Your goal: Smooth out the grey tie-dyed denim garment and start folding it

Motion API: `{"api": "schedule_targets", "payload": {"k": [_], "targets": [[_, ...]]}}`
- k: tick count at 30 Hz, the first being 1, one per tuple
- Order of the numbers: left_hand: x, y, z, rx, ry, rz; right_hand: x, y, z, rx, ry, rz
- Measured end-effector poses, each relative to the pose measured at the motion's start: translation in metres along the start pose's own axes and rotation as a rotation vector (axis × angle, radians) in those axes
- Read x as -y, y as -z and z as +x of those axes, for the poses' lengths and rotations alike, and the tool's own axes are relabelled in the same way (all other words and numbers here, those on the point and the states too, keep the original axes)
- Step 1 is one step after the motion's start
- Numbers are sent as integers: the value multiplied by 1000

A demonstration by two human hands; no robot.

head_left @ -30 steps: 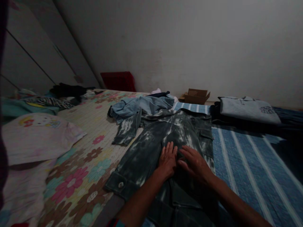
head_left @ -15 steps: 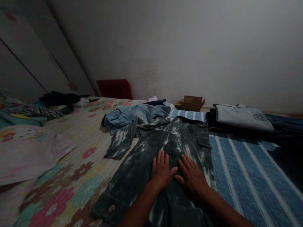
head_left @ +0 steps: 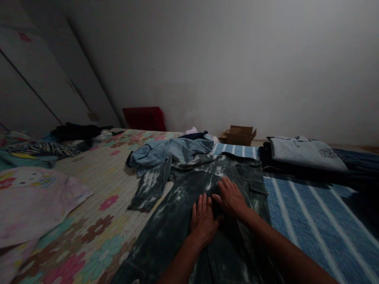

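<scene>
A dark grey-green, tie-dyed jacket [head_left: 174, 213] with white blotches lies spread out in front of me, one sleeve out to the left. My left hand [head_left: 203, 221] rests flat on its middle, fingers extended. Farther up the cloth, my right hand [head_left: 230, 197] lies on the jacket with its fingers stretched out and angled left. Neither hand grips anything. Beyond the jacket's collar end is a crumpled light-blue denim garment [head_left: 174, 149], partly touching it.
A floral sheet [head_left: 109, 213] spreads at left, a blue striped one [head_left: 308, 209] at right. Folded clothes with a grey hoodie [head_left: 304, 154] on top sit at right. At left are a pink shirt [head_left: 38, 201] and other garments. A cardboard box [head_left: 239, 136] stands by the wall.
My right hand has moved up the jacket and a little left. My left hand stays nearly in place. The view has tilted slightly upward.
</scene>
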State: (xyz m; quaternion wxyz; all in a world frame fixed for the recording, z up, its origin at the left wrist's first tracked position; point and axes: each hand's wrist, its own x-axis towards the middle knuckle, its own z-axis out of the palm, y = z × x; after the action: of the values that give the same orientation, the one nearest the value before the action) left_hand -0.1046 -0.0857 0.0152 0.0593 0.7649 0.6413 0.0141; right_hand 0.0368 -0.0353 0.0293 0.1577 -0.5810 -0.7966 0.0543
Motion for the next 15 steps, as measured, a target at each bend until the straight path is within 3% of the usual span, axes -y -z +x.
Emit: {"api": "schedule_targets", "payload": {"k": [7, 15], "targets": [[8, 29, 11, 65, -20, -37, -12, -23, 8, 79, -61, -3], [0, 45, 93, -57, -55, -62, -11, -25, 8, 72, -62, 12]]}}
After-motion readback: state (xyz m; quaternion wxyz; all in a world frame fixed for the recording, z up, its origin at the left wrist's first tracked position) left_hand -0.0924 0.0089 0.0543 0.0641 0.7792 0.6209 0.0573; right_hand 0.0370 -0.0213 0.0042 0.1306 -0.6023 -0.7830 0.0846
